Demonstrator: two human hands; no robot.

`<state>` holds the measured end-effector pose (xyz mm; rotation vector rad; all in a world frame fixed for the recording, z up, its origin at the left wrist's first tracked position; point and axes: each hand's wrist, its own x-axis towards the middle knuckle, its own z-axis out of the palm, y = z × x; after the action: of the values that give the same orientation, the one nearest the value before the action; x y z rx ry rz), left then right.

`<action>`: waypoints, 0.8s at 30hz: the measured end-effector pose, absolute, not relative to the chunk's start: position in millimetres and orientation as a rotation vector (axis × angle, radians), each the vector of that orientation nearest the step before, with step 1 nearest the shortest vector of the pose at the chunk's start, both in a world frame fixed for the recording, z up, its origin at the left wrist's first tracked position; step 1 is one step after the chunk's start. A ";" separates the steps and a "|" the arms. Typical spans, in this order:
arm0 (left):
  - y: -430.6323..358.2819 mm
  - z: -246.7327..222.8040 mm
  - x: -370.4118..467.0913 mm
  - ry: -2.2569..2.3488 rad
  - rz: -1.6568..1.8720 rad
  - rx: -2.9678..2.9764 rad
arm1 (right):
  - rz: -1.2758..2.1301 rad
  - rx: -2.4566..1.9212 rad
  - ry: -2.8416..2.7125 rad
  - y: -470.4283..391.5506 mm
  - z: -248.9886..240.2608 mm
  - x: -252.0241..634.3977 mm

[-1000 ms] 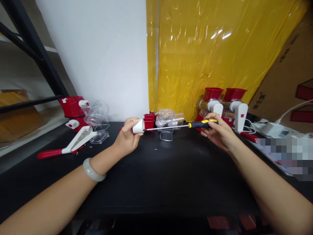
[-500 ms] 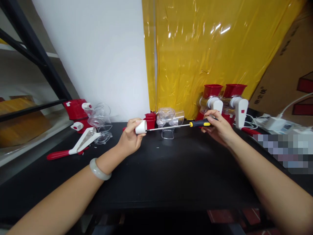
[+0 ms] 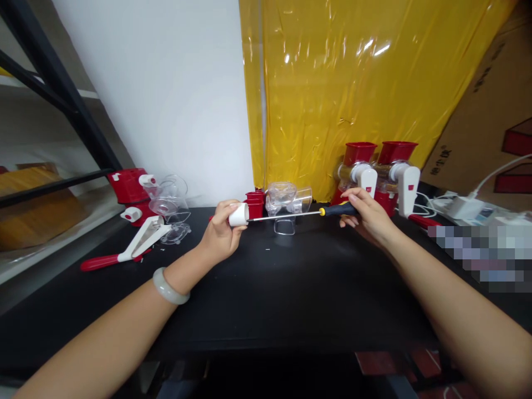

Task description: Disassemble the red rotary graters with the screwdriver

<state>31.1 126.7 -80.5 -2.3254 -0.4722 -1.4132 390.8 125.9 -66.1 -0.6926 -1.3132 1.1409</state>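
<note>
My left hand is closed around a short white cylinder, whose open end faces right. The tip of a screwdriver reaches into that opening, its long metal shaft lying nearly level above the black table. Its black and yellow handle is held at the right end by my right hand, fingers around it. A bit of red shows just left of the fingers of my left hand.
Red and white parts and a crank handle lie at the left of the black table. Clear plastic housing and a red part stand behind my hands. Two assembled red and white machines stand at the right.
The fingers of my right hand have shifted around the screwdriver handle, and the yellow patch on its side has turned. My left hand and the white cylinder have barely moved.
</note>
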 end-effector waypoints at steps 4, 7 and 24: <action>126.6 -80.4 31.4 -0.481 -1.419 -2.324 | 1.257 -0.551 -1.215 117.1 -57.3 391.7; 125.8 -80.6 32.8 -0.474 -1.435 -2.339 | 1.270 -0.523 -1.239 115.8 -55.7 392.5; 129.3 -82.2 29.0 -0.500 -1.454 -2.314 | 1.253 -0.508 -1.278 115.0 -57.2 393.5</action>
<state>29.0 129.3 -82.2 -2.3144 -0.5002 -1.4540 393.5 115.0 -57.2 -0.5082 -1.2782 1.2526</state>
